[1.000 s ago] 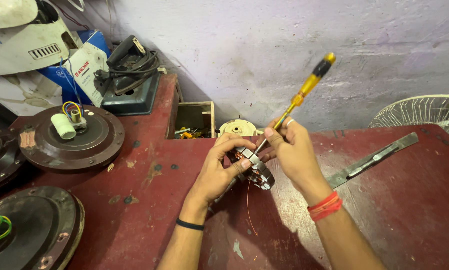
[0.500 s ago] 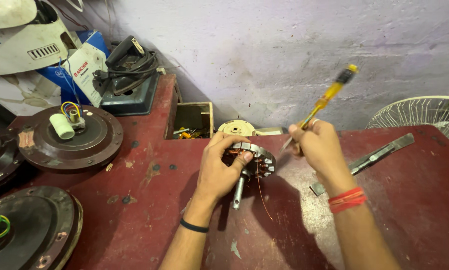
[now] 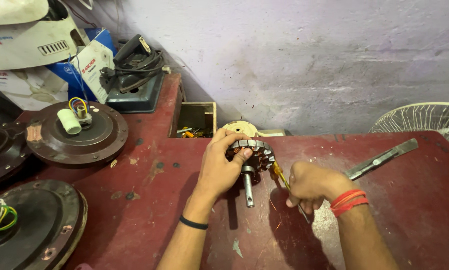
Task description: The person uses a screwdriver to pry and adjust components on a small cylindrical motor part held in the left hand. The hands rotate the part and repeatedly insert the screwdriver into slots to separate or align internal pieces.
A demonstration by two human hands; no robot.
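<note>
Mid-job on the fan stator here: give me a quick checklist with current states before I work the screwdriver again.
1. Stator gripped firmly by the left hand, thumb over the top: ok.
2. Stator's shaft points down toward the red bench; whether its end rests on it: cannot tell.
3. Screwdriver held in the right hand, yellow part beside the stator: ok.
4. Which end of the screwdriver meets the winding: cannot tell, hidden behind the stator.
5. Loose copper wire trailing under the stator near the right hand: not ok, could snag.
6. Flat metal bar lies apart from both hands: ok.
</note>
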